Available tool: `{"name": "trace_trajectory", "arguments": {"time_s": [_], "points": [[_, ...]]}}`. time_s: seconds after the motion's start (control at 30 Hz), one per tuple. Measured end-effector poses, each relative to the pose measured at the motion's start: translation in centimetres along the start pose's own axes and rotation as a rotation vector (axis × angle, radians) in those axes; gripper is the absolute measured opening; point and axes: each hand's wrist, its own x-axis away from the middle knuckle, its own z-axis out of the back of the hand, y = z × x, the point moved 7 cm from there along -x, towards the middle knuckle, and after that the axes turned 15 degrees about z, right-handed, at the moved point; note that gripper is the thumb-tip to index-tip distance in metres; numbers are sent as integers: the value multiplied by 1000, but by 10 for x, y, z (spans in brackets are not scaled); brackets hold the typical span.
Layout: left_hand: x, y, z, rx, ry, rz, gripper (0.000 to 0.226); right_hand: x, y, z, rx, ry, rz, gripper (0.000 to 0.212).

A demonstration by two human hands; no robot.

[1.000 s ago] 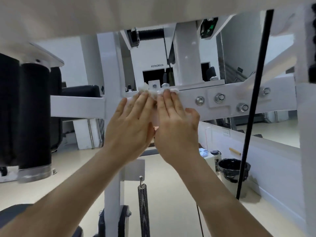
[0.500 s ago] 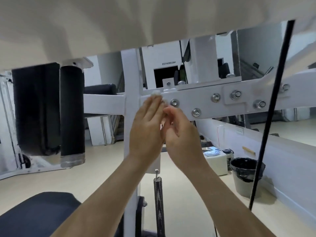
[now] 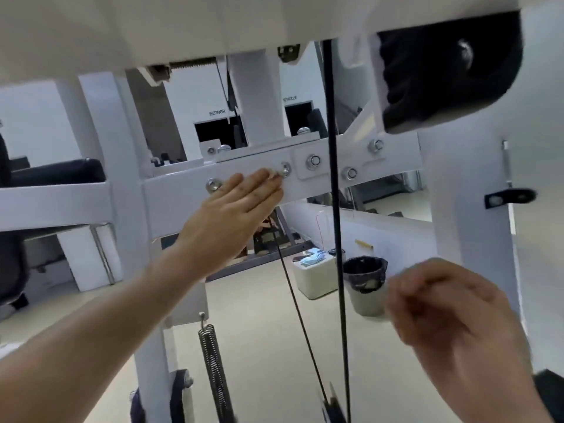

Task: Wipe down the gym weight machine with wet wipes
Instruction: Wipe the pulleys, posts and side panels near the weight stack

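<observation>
Left hand (image 3: 235,209) lies flat on the weight machine's white crossbar (image 3: 171,203), fingers straight and pressed together. A scrap of wet wipe (image 3: 270,173) shows at the fingertips, just beside a bolt (image 3: 285,169). Right hand (image 3: 451,319) is off the frame, low and right of the black cable (image 3: 334,209); its fingers are curled, but it is too blurred to tell whether they pinch anything.

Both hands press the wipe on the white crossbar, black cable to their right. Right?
No: only the left hand presses the wipe on the white crossbar; the right hand is off it, lower right. The black cable does run right of the pressing hand. Head view.
</observation>
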Motion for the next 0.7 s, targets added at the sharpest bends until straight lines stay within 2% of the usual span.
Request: {"name": "trace_trajectory", "arguments": {"time_s": [0.07, 0.13, 0.2, 0.27, 0.3, 0.37, 0.43, 0.53, 0.63, 0.7], "points": [[-3, 3, 4, 35, 24, -37, 56, -29, 13, 14, 198, 63, 22, 33], [-7, 4, 9, 195, 41, -3, 55, -65, 19, 0, 413, -43, 118, 42], [-19, -6, 19, 479, 72, 177, 45, -96, 20, -22, 684, -178, 293, 39], [-35, -24, 32, 679, 150, 412, 29, -120, 26, -46, 935, -371, 502, 46], [-43, -28, 37, 718, 171, 483, 23, -128, 34, -57, 980, -459, 525, 49], [-62, -19, 46, 722, 186, 492, 14, -140, 47, -65, 949, -522, 484, 48], [-79, -7, 42, 712, 168, 487, 10, -145, 53, -63, 857, -458, 480, 39], [-92, 6, 22, 808, 25, 502, 26, -146, 50, -49, 788, -236, 579, 29], [-86, 7, 22, 873, 43, 543, 25, -142, 51, -31, 804, -9, 699, 18], [-80, 7, 24, 916, 59, 533, 33, -137, 56, -27, 838, 17, 757, 9]]}}
